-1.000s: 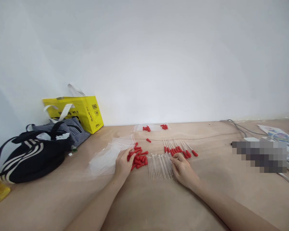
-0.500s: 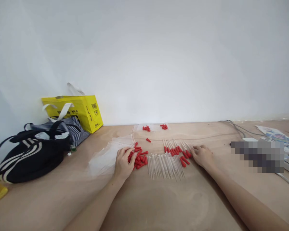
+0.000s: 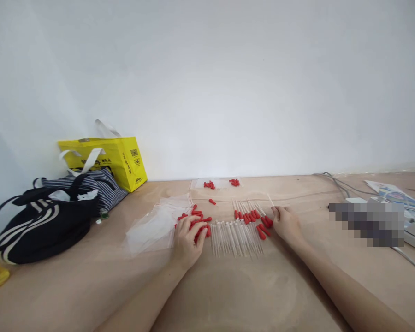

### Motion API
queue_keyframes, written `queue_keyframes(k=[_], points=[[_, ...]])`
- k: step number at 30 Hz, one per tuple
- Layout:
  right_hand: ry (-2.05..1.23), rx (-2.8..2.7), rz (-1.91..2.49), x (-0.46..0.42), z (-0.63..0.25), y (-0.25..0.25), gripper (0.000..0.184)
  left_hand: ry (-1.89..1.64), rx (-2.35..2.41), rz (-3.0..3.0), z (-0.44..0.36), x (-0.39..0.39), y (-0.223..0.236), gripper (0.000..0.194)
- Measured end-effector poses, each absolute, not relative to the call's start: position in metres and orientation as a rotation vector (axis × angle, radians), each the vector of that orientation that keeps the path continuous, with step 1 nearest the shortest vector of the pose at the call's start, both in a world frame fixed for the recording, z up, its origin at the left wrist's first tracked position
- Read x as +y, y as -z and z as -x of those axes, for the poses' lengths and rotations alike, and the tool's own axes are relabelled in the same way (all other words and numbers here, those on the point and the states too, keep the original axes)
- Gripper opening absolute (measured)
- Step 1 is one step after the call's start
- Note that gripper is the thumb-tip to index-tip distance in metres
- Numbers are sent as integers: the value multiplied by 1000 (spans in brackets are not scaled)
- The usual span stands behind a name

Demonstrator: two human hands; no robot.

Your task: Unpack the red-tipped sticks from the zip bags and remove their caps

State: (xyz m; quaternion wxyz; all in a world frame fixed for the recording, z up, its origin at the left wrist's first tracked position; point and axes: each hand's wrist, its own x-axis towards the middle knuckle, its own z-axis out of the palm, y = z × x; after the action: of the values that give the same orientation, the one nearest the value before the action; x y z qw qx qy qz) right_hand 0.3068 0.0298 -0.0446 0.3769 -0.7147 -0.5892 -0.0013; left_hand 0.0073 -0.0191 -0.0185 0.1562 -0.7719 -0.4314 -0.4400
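Note:
My left hand point(image 3: 189, 242) lies over a pile of red rubber bulbs point(image 3: 202, 220), thumb and curved fingers apart and touching some of them. Close to its right is a row of clear dropper tubes point(image 3: 235, 237) without bulbs. My right hand point(image 3: 287, 224) is closed in a pinch on a dropper point(image 3: 270, 199); its thin tube points up and left, and its other end is hidden in the fingers. Beside that hand lies a row of droppers with red bulbs fitted point(image 3: 251, 215), and a few red bulbs point(image 3: 261, 232) lie just below.
Clear plastic bags point(image 3: 152, 226) lie left of the pile. Against the wall, another clear bag point(image 3: 223, 184) carries red bulbs. A black bag point(image 3: 62, 226), a striped bag point(image 3: 107, 189) and a yellow bag point(image 3: 134, 170) stand at left. Cables point(image 3: 339, 184) and a blurred object point(image 3: 370, 226) are at right.
My left hand has shifted right and nearer to me over the red bulbs. The right hand has drawn its fingers together, and a dropper tube now sticks out of them.

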Motion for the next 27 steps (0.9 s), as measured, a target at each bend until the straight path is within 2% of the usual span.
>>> queue_keyframes(k=[4, 9, 13, 15, 17, 23, 27], points=[[-127, -1578, 1597, 16, -284, 39, 32, 1150, -1051, 2363, -22, -28, 21, 13], [-593, -1515, 1063, -8, -250, 33, 25, 1095, -1033, 2416, -34, -27, 19, 19], [-752, -1507, 963, -27, -231, 26, 25, 1102, -1008, 2459, -50, -25, 18, 29], [-797, -1529, 950, -33, -227, 24, 26, 1126, -981, 2478, -58, -25, 18, 25], [-827, -1562, 950, -34, -225, 24, 26, 1140, -954, 2492, -62, -25, 19, 19], [-874, -1481, 1010, -18, -241, 32, 33, 1128, -1067, 2449, -57, -24, 16, 16], [-556, -1737, 1061, -16, -251, 31, 29, 1112, -1100, 2434, -56, -23, 15, 15]])
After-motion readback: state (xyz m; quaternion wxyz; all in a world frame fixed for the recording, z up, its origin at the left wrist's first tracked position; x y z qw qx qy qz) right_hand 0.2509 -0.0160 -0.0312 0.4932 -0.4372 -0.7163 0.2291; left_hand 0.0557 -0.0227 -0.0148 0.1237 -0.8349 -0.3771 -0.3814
